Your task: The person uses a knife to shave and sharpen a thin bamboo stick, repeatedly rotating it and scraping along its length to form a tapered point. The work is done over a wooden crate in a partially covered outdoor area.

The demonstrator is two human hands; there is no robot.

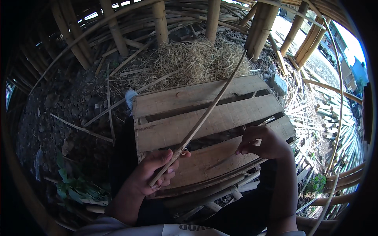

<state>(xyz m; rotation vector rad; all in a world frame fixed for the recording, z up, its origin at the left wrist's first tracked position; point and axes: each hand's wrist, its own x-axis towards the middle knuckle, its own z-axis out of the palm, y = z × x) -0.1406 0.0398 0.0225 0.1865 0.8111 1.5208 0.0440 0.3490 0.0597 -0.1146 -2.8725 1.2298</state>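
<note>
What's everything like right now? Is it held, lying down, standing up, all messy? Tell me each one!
Left hand: closed around the stick.
Long stick: held, slanting away to the right.
Right hand: curled above the slats; can't tell if it grips anything.
Wooden slats: side by side, with gaps.
Shavings: heaped loosely, tangled.
Bamboo post behind them: standing.
Plant: green, leafy.

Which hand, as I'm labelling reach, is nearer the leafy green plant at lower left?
Left. The left hand, gripping a bamboo strip, is right of the leafy green plant; the right hand is much farther right, above the wooden slats.
</note>
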